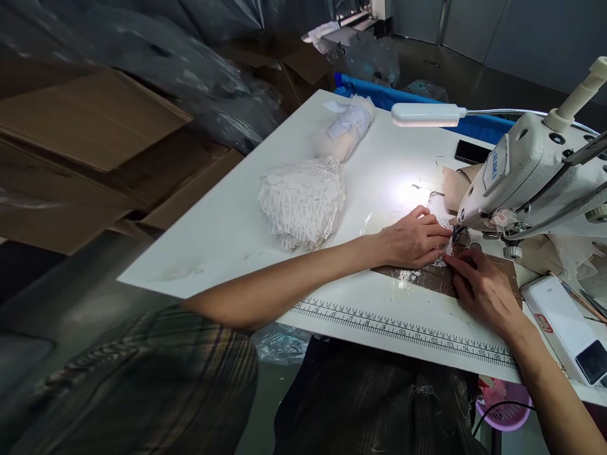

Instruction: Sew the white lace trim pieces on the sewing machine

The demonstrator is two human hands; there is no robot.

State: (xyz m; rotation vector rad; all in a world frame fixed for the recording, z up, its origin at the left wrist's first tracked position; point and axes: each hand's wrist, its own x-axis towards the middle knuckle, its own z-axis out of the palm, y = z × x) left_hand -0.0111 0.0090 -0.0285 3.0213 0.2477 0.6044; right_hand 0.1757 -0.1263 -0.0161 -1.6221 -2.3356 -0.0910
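Observation:
A small white lace piece (440, 208) lies under the presser foot (456, 234) of a white sewing machine (502, 170). My left hand (415, 240) rests on this lace from the left, fingers stretched out flat, their tips close to the needle area. From the right, my right hand (486, 287) reaches the lower edge of the lace with its index fingertip. Its thumb stands apart from that finger, and the other fingers bend near the presser foot. My hands partly hide the lace.
A bundle of white lace (306, 202) and a wrapped pale roll (348, 126) lie on the white table (227, 253). A lamp (427, 115) hangs over it. A dark phone (472, 151) lies behind; a white control box (562, 319) sits right. Cardboard boxes (90, 120) stand left.

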